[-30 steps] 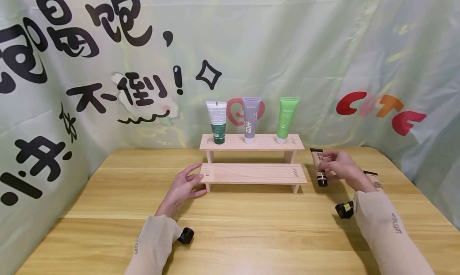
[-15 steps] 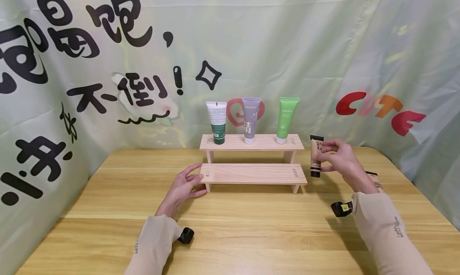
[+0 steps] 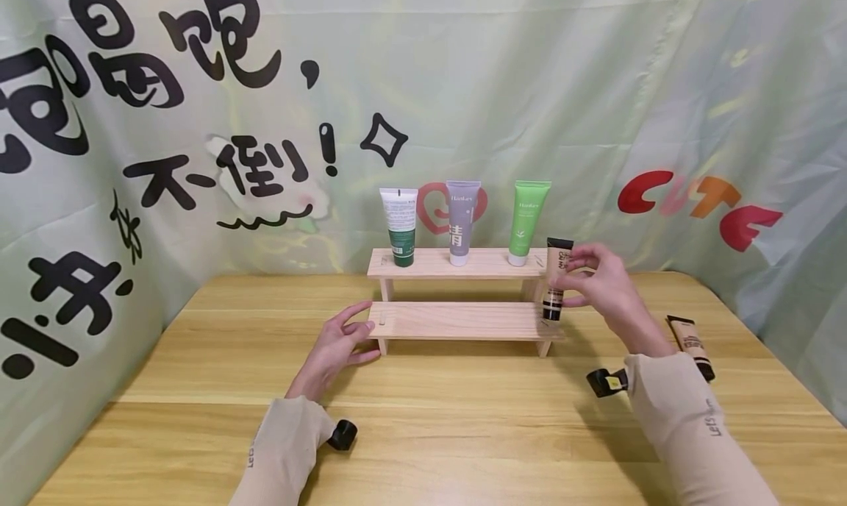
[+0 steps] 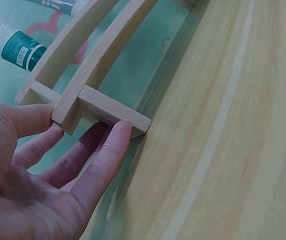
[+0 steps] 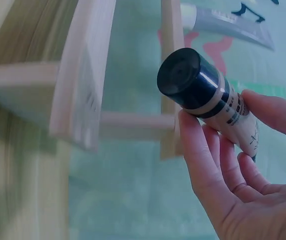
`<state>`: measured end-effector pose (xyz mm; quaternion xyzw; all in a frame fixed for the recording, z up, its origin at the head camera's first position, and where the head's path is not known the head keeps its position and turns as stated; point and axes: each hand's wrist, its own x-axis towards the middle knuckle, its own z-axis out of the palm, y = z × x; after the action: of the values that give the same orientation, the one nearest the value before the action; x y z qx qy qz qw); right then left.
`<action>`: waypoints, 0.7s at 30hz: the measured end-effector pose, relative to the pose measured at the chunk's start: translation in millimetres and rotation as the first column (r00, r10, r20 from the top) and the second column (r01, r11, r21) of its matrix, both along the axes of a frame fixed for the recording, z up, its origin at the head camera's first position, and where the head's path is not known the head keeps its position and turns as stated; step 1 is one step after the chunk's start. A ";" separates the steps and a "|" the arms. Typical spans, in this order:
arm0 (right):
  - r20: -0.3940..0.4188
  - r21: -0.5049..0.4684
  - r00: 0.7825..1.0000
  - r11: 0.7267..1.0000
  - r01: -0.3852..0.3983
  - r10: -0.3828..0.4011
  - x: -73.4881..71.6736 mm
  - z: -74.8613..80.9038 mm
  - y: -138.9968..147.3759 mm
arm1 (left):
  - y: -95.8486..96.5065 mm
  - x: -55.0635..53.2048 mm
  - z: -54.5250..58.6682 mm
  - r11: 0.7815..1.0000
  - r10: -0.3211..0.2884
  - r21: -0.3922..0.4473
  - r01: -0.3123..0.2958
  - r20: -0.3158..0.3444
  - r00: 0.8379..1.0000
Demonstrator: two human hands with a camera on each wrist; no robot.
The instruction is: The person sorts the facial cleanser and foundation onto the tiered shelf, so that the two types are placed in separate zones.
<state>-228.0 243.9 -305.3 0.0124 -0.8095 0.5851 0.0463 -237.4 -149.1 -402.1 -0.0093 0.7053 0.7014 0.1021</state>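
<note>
My right hand (image 3: 598,282) pinches a small beige tube with a black cap (image 3: 556,274) between thumb and fingers. The tube is upright, cap down, and overlaps the right end of the lower shelf step (image 3: 463,320) in the head view. In the right wrist view, the black cap (image 5: 188,75) points toward the shelf. My left hand (image 3: 335,344) rests against the left end of the lower step. The left wrist view shows its thumb (image 4: 32,118) at the board's end and a finger (image 4: 113,150) touching the leg, all fingers spread and relaxed.
On the upper step (image 3: 430,265) stand a white-and-green tube (image 3: 401,226), a lilac tube (image 3: 463,223) and a green tube (image 3: 529,219). Another beige tube (image 3: 690,342) lies on the wooden table (image 3: 463,432) at right. A printed curtain (image 3: 569,87) hangs behind.
My right hand has lifted the beige tube, turned it more upright and carried it left to the shelf's right end. The other beige tube has come into fuller view. My left hand stays put.
</note>
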 end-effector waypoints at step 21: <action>-0.039 -0.094 0.998 0.994 -0.057 0.053 -6.0 4.5 -68.3 | 0.8 2.0 0.2 1.000 0.008 0.002 -0.008 0.005 1.000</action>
<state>-234.0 175.6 -300.7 0.0432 -0.7791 0.6237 0.0457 -235.5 -148.3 -401.9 -0.0136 0.7044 0.7024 0.1010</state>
